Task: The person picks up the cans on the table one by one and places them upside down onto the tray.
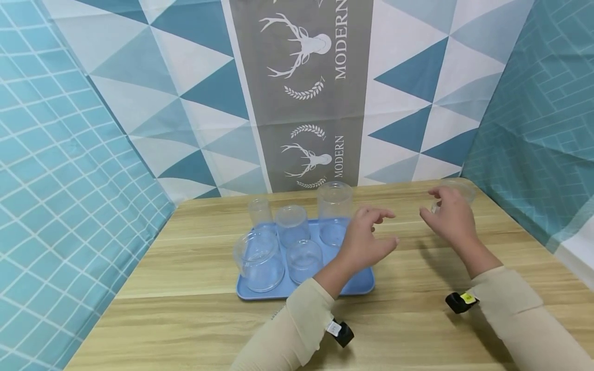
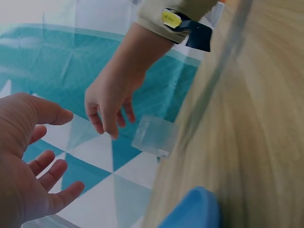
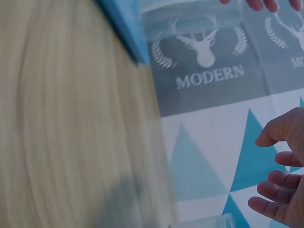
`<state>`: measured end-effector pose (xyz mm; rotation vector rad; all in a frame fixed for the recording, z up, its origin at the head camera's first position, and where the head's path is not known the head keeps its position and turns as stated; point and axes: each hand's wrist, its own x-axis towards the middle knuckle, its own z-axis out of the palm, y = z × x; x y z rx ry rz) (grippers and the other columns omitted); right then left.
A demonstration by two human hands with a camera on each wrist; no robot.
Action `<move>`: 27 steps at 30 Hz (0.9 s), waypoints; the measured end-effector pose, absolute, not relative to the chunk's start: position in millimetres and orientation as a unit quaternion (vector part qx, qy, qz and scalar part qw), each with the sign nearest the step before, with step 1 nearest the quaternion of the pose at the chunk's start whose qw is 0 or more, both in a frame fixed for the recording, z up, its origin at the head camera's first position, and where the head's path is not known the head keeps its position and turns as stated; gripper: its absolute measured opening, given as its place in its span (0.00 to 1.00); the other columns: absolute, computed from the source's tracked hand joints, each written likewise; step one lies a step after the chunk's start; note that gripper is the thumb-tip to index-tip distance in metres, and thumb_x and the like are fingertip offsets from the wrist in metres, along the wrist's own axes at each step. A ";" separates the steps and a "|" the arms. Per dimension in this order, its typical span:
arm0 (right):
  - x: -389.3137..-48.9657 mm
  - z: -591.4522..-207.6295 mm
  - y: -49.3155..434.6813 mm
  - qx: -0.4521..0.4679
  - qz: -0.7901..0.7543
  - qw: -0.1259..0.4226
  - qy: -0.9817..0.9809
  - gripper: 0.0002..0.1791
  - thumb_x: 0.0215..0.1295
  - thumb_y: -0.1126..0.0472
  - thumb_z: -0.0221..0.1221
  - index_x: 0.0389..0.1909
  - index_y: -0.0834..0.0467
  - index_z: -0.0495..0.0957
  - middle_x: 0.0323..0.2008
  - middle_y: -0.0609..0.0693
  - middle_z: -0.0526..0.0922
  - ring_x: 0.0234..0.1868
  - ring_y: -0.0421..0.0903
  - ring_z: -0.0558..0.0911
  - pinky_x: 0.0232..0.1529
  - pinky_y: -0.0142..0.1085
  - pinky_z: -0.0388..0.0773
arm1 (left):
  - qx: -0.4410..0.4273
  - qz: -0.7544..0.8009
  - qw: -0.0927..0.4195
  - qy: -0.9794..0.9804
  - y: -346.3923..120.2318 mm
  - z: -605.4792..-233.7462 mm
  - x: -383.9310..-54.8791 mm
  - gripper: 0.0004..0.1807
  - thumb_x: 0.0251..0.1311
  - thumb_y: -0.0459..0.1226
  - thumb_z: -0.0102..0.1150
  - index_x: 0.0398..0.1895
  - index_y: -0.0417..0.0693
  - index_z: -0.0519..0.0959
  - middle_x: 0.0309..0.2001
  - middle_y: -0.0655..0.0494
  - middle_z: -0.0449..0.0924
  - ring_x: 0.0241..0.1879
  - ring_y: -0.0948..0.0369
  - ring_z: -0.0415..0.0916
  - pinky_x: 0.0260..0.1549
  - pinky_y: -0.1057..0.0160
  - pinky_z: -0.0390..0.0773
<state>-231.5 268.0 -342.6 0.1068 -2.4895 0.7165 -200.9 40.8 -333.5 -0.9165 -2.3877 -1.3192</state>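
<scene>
My left hand [image 1: 364, 241] hovers over the right side of a blue tray [image 1: 260, 296], fingers loosely bent and thumb apart, holding nothing. It is nearest to a tall clear jar [image 1: 335, 203] at the tray's back right. My right hand [image 1: 450, 219] is in the air near a clear container [image 1: 466, 189] at the table's far right corner and partly hides it. A gap shows between that hand [image 2: 111, 99] and the container [image 2: 154, 135] in the left wrist view. In the right wrist view its fingers [image 3: 270, 190] are spread with nothing between them.
On the tray also stand a wide clear jar [image 1: 259, 263], a small clear jar [image 1: 304, 262], a clear container [image 1: 292, 226] in the middle and a narrow clear one [image 1: 260, 212] at the back. Patterned cloth [image 1: 306, 113] hangs behind the wooden table [image 1: 185, 330].
</scene>
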 end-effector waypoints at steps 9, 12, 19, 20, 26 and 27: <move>-242.2 -348.7 288.9 0.045 0.224 0.242 -0.943 0.28 0.57 0.63 0.63 0.56 0.72 0.69 0.56 0.77 0.64 0.54 0.74 0.66 0.44 0.68 0.68 | -0.296 -0.497 0.073 -0.812 47.7 -351.3 -204.7 0.25 0.51 0.35 0.72 0.55 0.51 0.80 0.50 0.57 0.71 0.49 0.60 0.73 0.43 0.72 0.75; -246.5 -349.7 297.4 0.040 0.222 0.244 -0.943 0.28 0.57 0.64 0.63 0.57 0.72 0.69 0.57 0.77 0.63 0.55 0.75 0.64 0.46 0.69 0.67 | -0.281 -0.516 0.056 -0.807 49.7 -354.1 -205.8 0.25 0.51 0.35 0.73 0.55 0.52 0.79 0.50 0.60 0.70 0.49 0.62 0.73 0.43 0.70 0.76; -252.7 -348.7 315.1 0.019 0.221 0.233 -0.947 0.32 0.57 0.61 0.64 0.59 0.73 0.67 0.58 0.78 0.62 0.56 0.76 0.63 0.45 0.69 0.66 | -0.271 -0.552 0.029 -0.788 53.7 -357.5 -207.1 0.25 0.52 0.34 0.71 0.56 0.51 0.79 0.51 0.61 0.71 0.48 0.64 0.72 0.44 0.64 0.79; -253.7 -348.1 317.2 0.016 0.222 0.230 -0.947 0.33 0.56 0.61 0.64 0.59 0.73 0.66 0.58 0.78 0.61 0.56 0.77 0.62 0.45 0.69 0.66 | -0.270 -0.558 0.025 -0.785 54.4 -357.6 -207.1 0.25 0.52 0.34 0.71 0.56 0.50 0.78 0.51 0.61 0.71 0.48 0.63 0.72 0.45 0.63 0.79; -263.1 -344.4 329.3 0.011 0.227 0.228 -0.947 0.32 0.58 0.62 0.62 0.60 0.75 0.65 0.57 0.80 0.59 0.55 0.78 0.60 0.45 0.70 0.65 | -0.261 -0.581 0.020 -0.770 62.0 -357.2 -209.4 0.26 0.52 0.33 0.71 0.56 0.51 0.78 0.51 0.62 0.71 0.47 0.66 0.73 0.41 0.70 0.78; -265.1 -343.7 331.3 0.010 0.225 0.227 -0.948 0.32 0.58 0.61 0.62 0.59 0.75 0.65 0.57 0.80 0.59 0.55 0.78 0.60 0.46 0.70 0.64 | -0.259 -0.584 0.020 -0.769 63.5 -356.8 -209.8 0.26 0.52 0.33 0.71 0.56 0.51 0.78 0.51 0.62 0.71 0.47 0.67 0.73 0.40 0.71 0.77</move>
